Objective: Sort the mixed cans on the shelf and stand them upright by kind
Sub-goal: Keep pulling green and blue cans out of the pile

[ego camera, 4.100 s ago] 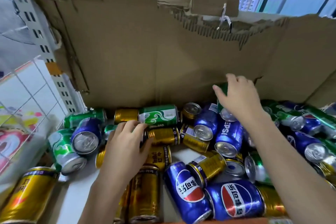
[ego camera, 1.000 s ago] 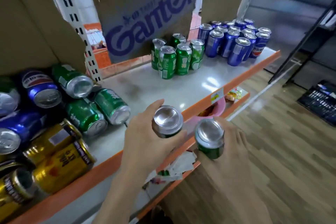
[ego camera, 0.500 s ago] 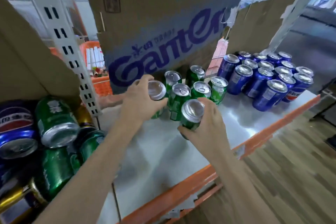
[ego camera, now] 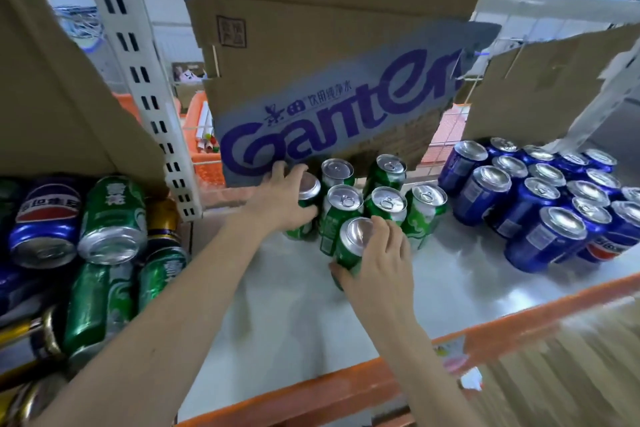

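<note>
Two green cans going in at once: my left hand (ego camera: 280, 199) is wrapped around one green can (ego camera: 304, 208) at the back left of the green group (ego camera: 367, 198), just under the torn cardboard sheet (ego camera: 329, 107), and my right hand (ego camera: 377, 253) is closed around a second green can (ego camera: 353, 246) at the front of that group. Both look upright and on or just above the shelf (ego camera: 298, 315). The trick now is to feel each base sit flat before I let go, and to open my fingers straight outward so I don't nudge the neighbours, which stand touching one another. I keep these tight against the greens and well apart from the blue cans (ego camera: 540, 204) on the right. Plenty of mixed cans (ego camera: 97, 232) lie on their sides in the pile on my left, so the sorting looks far from finished.
</note>
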